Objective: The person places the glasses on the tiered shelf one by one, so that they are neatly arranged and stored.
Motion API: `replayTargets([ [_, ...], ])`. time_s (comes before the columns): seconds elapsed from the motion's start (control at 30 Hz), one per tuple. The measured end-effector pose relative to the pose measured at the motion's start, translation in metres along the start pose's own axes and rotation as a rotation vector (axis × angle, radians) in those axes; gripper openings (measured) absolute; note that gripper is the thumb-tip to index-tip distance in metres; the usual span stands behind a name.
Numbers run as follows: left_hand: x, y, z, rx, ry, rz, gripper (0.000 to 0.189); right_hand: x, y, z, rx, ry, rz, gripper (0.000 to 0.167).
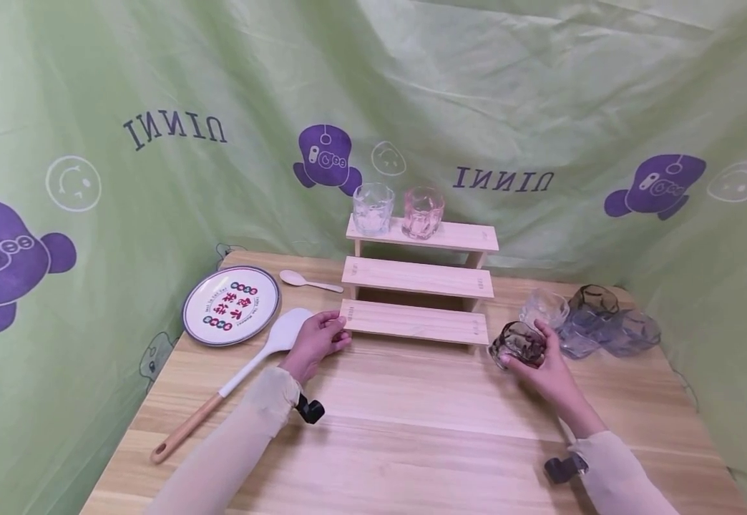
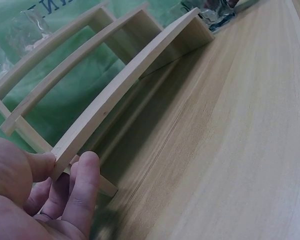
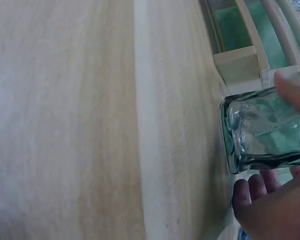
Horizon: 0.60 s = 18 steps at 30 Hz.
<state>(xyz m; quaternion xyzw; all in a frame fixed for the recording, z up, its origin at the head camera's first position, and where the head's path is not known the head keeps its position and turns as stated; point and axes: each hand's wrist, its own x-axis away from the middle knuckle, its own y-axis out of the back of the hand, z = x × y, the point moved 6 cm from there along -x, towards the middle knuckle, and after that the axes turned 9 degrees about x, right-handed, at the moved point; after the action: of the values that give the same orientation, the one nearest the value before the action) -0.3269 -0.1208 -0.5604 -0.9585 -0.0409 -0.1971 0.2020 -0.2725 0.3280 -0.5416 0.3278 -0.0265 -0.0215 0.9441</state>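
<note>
A three-tier wooden shelf stand (image 1: 415, 322) stands on the table. My left hand (image 1: 312, 347) pinches the left end of its lowest board, the thumb (image 2: 40, 165) on the board's edge and the fingers beneath. On the right, my right hand (image 1: 554, 375) grips a dark grey tumbler (image 1: 516, 345) beside the stand's right end. In the right wrist view this tumbler (image 3: 265, 130) lies between thumb and fingers, its base close to the tabletop; whether it touches is unclear. A clear glass (image 1: 373, 209) and a pink glass (image 1: 423, 213) stand on the top board.
Behind my right hand are a clear glass (image 1: 544, 306), a brown glass (image 1: 595, 299) and bluish glasses (image 1: 631, 332), close together. On the left lie a plate (image 1: 245, 307) with red lettering, a small spoon (image 1: 309, 281) and a white wooden-handled turner (image 1: 238, 375). Green curtain (image 1: 251, 71) surrounds the table.
</note>
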Motion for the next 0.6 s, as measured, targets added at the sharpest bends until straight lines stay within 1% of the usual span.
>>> replayTargets([
  [0.03,-0.0003,-0.0001,0.0,-0.001,-0.003,0.001,0.041,-0.0004,-0.0003,-0.0009,0.004,0.006,0.003,0.115],
  [0.27,-0.0017,0.0013,0.0006,-0.006,-0.005,0.002,0.042,-0.0065,-0.0052,-0.0009,-0.127,0.095,0.016,0.105],
  [0.33,-0.0015,0.0017,0.0006,0.002,0.001,-0.002,0.041,-0.0076,-0.0064,-0.0009,-0.134,0.09,0.017,0.103],
  [0.43,-0.0013,0.0014,0.0002,-0.004,0.005,-0.004,0.04,-0.0084,-0.0069,-0.0018,-0.134,0.047,0.01,0.102],
  [0.53,-0.001,0.0006,-0.0001,-0.012,0.005,-0.003,0.041,-0.0085,-0.0068,-0.0026,-0.102,0.013,-0.006,0.102],
  [0.6,-0.0011,0.0007,0.0004,-0.011,0.005,-0.004,0.041,-0.0089,-0.0072,-0.0029,-0.088,0.01,-0.017,0.102],
])
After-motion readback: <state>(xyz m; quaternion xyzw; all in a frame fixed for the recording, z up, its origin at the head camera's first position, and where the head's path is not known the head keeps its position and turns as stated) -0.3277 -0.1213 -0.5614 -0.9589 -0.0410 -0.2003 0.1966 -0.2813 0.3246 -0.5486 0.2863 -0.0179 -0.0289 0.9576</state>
